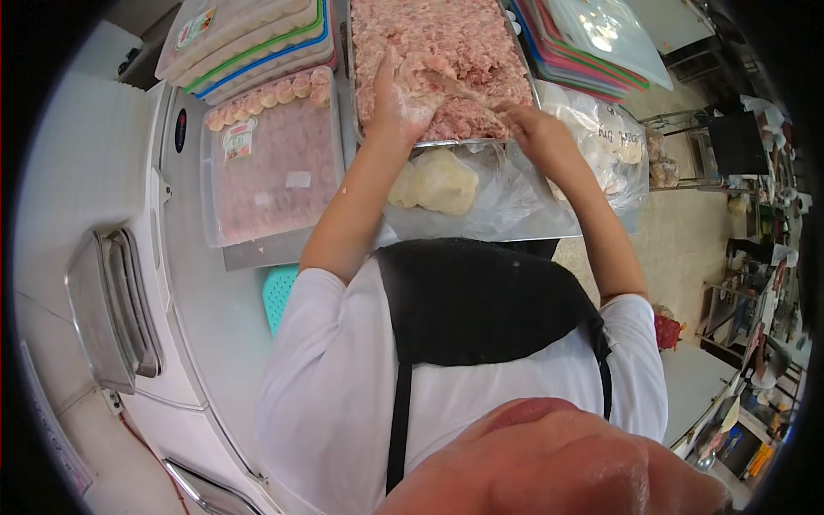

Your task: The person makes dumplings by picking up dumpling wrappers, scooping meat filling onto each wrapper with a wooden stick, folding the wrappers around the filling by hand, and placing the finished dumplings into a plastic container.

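A large metal tray [359, 129] full of pink minced meat [429, 34] lies at the top centre. My left hand [402, 107] rests at the meat's near left part, fingers apart and pointing away, with pale residue on the skin. At the tray's near right corner is my right hand [525, 125], its fingers bent toward a spatula-like tool or strip in the meat that I cannot make out. Just below the tray, a pale lump of dough [442, 182] sits beside clear plastic [506, 184].
Lidded containers [249, 43] are stacked at the upper left, above a container of pink portions [275, 176]. Coloured lids [592, 39] are piled at the upper right, near a marked plastic bag [601, 142]. A turquoise perforated item [279, 296] lies lower left.
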The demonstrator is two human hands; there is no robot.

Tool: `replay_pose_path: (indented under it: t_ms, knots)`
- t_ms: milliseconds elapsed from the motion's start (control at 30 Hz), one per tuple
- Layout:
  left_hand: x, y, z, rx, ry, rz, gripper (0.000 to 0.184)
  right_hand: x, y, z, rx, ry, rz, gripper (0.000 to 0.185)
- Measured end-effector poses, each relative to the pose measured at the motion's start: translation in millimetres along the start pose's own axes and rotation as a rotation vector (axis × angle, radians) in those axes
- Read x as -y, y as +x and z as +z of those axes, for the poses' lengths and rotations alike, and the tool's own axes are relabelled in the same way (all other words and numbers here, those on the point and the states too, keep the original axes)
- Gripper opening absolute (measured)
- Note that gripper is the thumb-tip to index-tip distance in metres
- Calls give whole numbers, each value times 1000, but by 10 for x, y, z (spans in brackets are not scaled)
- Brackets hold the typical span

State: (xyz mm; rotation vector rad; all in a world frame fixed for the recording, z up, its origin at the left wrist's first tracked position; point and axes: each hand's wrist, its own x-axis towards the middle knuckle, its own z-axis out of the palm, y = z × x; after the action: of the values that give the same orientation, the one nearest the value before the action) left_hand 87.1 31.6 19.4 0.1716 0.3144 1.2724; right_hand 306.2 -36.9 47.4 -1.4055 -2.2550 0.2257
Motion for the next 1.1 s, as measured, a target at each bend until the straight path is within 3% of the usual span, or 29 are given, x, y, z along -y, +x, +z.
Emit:
replay_pose_path:
  t_ms: [67,133,200,233,300,400,500,533,633,733,833,933,1033,1100]
  knots:
    - [-31,204,-335,309,-158,-62,56,-22,46,-71,103,-115,9,26]
    - [-64,122,-139,279,-102,-30,59,73,129,-313,191,-287,21,29]
    - [-61,-78,212,-110,173,70,57,258,133,-318,54,-189,-4,30]
    - [-63,-66,200,-122,182,74,55,331,146,-289,-16,-138,-12,30]
    - [-47,7,144,-138,200,74,53,242,189,-133,88,-171,-3,31]
    - [-107,29,101,-75,-10,177,53,130,313,-283,144,-60,-54,27]
    - [-222,-154,166,105,486,118,58,-82,299,-300,3,187,43,24]
    - [-388,-112,62,114,1034,176,67,18,312,-415,124,248,84,26]
    - [-446,-222,223,340,1505,481,63,71,302,-517,389,240,188,26]
    - [-600,-172,382,477,1718,149,50,260,254,-556,328,356,95,28]
    - [-553,-199,339,482,1526,11,39,-36,222,-196,260,391,-130,33]
    - [-455,94,-112,553,1696,213,40,-282,262,-64,399,350,54,29]
    - [-385,234,-292,387,1724,282,40,-162,302,-203,213,-114,83,30]
    - [-396,158,-168,239,1630,32,46,38,249,-159,67,-120,57,33]
